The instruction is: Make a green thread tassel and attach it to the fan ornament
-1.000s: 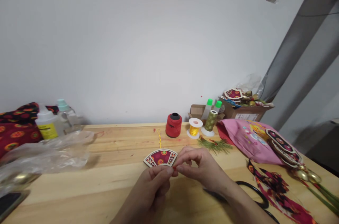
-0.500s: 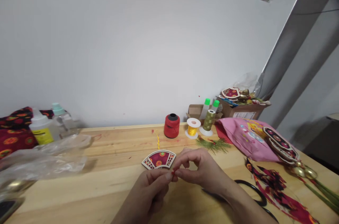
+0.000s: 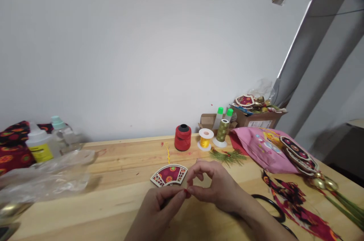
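Observation:
A small bit of red thread (image 3: 186, 191) shows where the fingertips of both hands meet, low in the middle of the head view. My left hand (image 3: 163, 205) pinches it between thumb and forefinger. From the other side my right hand (image 3: 212, 186) pinches it too, its forefinger arched. Most of the thread is hidden by the fingers. Just behind the hands lies a fan-shaped ornament (image 3: 170, 175) with a pale wooden frame and dark red patterned cloth. A yellow cord (image 3: 168, 153) extends from its top edge.
Along the back stand a red thread spool (image 3: 182, 137), a yellow thread spool (image 3: 205, 140) and an olive thread spool (image 3: 222, 131). Black-handled scissors (image 3: 270, 205) lie partly under my right forearm. A pink bag (image 3: 258, 150) and cloth scraps (image 3: 295, 199) are at right; bottles (image 3: 42, 146) and clear plastic (image 3: 57, 178) at left.
The view has shifted slightly. Both hands stay together at the red thread; the left fingers have curled in a little and less of the thread shows.

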Demonstrator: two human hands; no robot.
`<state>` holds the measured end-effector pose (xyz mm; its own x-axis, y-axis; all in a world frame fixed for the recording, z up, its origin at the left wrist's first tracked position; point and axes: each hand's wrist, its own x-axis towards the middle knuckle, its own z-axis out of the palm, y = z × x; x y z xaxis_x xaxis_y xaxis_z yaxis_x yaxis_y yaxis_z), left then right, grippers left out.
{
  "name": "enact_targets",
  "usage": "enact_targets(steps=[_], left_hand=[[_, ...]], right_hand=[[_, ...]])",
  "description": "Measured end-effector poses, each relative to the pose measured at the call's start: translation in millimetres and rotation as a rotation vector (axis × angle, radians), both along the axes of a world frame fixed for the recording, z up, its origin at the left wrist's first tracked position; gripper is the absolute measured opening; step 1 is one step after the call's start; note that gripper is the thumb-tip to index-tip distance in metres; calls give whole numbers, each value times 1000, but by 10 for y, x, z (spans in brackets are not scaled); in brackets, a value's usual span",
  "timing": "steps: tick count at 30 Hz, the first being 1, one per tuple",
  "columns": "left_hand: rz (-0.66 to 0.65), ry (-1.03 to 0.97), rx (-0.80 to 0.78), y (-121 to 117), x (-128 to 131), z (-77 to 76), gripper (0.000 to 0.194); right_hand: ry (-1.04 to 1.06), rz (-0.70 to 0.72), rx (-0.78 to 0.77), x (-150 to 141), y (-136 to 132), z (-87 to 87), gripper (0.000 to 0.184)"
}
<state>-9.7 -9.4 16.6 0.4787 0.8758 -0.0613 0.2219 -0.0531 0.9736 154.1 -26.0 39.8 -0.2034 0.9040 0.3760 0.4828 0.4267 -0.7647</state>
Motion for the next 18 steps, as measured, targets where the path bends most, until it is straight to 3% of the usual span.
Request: enact_targets(steps=[6,13,15,18], left_hand=[[-34,38,147,8,-10,33,27],[-49,25,167,37,-23,27,27],[-27,16,93,45,-21,13,30],[3,-73,-143,65,-21,-33,35]], right_hand=[[-5,22,-7,21,9,-44,6],[-48,28,22,24,39,-93,11],[-43,29,37,13,45,-87,9],[-17,56,139,0,46,-58,6]])
